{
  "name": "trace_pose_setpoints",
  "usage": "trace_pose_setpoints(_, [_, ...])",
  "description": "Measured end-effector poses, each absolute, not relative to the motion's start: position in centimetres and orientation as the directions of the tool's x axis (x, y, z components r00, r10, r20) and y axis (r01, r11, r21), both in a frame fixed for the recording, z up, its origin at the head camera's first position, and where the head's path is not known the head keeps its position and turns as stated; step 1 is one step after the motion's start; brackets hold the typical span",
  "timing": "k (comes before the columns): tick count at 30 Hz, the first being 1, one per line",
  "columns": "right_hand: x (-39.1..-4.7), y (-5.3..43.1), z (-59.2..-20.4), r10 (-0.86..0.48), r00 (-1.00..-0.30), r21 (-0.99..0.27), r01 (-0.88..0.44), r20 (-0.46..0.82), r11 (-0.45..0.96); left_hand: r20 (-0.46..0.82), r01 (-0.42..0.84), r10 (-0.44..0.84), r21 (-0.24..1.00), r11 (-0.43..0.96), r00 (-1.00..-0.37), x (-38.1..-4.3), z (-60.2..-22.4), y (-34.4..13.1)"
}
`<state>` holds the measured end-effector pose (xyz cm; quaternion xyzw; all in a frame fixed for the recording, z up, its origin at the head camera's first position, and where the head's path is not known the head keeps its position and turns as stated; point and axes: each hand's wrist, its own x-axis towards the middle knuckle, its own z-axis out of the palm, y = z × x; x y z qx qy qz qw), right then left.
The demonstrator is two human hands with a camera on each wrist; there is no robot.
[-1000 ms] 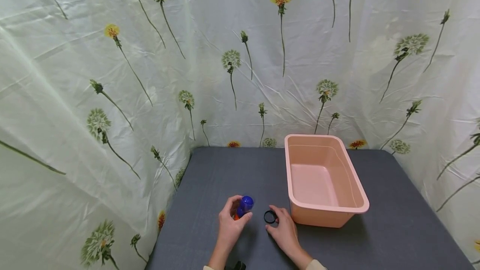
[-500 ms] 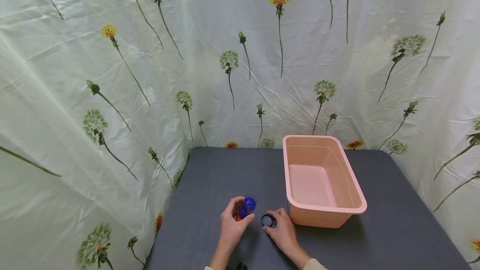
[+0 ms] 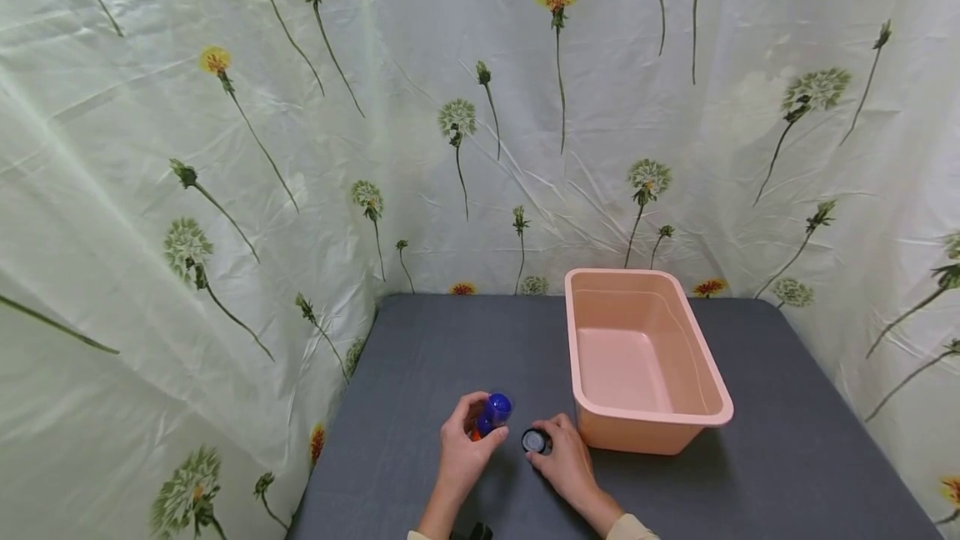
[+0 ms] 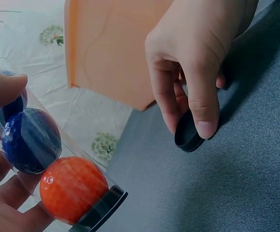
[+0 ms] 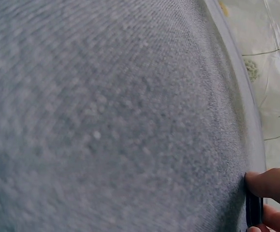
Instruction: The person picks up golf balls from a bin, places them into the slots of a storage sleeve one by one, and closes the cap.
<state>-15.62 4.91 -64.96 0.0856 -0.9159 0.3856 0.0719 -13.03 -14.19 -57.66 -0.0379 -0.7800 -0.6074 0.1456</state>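
My left hand grips a clear plastic tube of golf balls. Through its wall show blue balls and, beside the black base, an orange ball. The tube is tilted, its far end pointing up and away in the head view. My right hand pinches a round black cap between thumb and fingers, low over the table and right of the tube. In the left wrist view the cap is tipped on edge close to the cloth. In the right wrist view only the cap's dark side shows under the thumb.
A pink plastic tub stands just beyond and to the right of my right hand. Dark grey cloth covers the table. A white curtain with dandelion prints hangs behind and at both sides.
My right hand has shifted slightly left with the cap, which has turned from a ring-like view to show its lighter disc. The left hand and tube moved slightly right, then stayed nearly still.
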Motion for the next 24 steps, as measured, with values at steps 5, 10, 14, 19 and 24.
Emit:
trace_pose_setpoints(5, [-15.8,5.2,-64.6,-0.122,-0.973,-0.711,-0.225,0.194,0.666,0.281,0.244,-0.110,0.933,0.266,-0.954,-13.0,-57.5,-14.2])
trace_pose_setpoints(10, [-15.8,5.4,-64.0,-0.136,-0.975,-0.728,-0.223,0.177,0.649,0.264,0.229,-0.104,0.937,0.265,-0.959,-12.9,-57.5,-14.2])
trace_pose_setpoints(14, [-15.8,5.4,-63.4,-0.132,-0.976,-0.732,-0.216,0.172,0.645,0.267,0.232,-0.101,0.935,0.267,-0.958,-12.9,-57.5,-14.2])
trace_pose_setpoints(19, [-15.6,5.2,-62.2,-0.114,-0.970,-0.740,-0.239,0.217,0.629,0.271,0.233,-0.102,0.930,0.283,-0.957,-12.9,-57.6,-14.2])
trace_pose_setpoints(24, [-15.4,5.0,-61.1,-0.088,-0.957,-0.756,-0.274,0.278,0.595,0.272,0.233,-0.101,0.929,0.287,-0.957,-13.0,-57.7,-14.2])
